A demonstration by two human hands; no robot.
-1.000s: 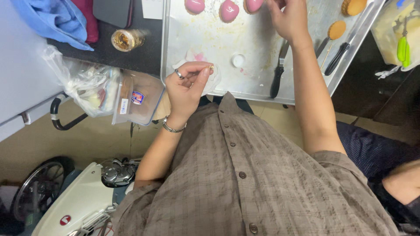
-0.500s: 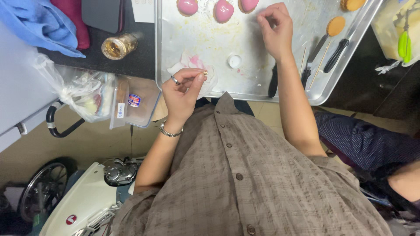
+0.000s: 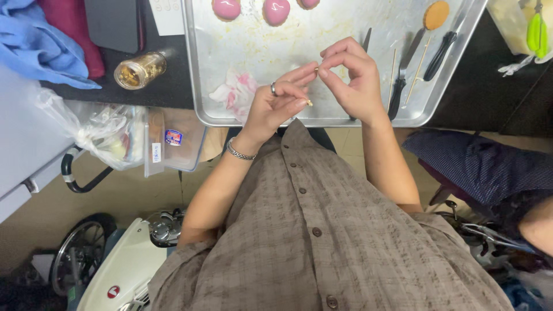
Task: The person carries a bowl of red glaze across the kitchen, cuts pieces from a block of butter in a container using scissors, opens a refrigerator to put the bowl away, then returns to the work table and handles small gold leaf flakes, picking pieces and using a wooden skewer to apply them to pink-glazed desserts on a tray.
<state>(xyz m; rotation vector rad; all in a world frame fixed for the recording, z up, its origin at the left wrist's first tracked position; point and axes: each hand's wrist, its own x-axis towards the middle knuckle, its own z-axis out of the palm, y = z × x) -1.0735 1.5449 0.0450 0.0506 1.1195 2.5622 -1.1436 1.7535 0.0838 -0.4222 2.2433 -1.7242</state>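
Over the near edge of a metal baking tray [image 3: 288, 40], my two hands meet fingertip to fingertip. My left hand [image 3: 276, 103], with a ring and a wrist chain, pinches a tiny gold flake between thumb and forefinger. My right hand [image 3: 351, 75] pinches another small gold bit right beside the left forefinger. Pink glazed domes [image 3: 276, 10] sit at the tray's far edge. A crumpled pink-stained tissue [image 3: 236, 92] lies on the tray just left of my left hand.
A small jar of gold flakes [image 3: 138, 69] stands left of the tray. Black-handled knives [image 3: 403, 75] and wooden skewers lie on the tray's right side, with an orange round biscuit [image 3: 436, 14]. A plastic bag [image 3: 98, 135] and a clear box [image 3: 173, 141] sit lower left. Another person's dark sleeve [image 3: 484, 167] is at right.
My right hand came back from the far side of the tray to meet my left hand. The left hand lifted from the tissue area toward the middle.
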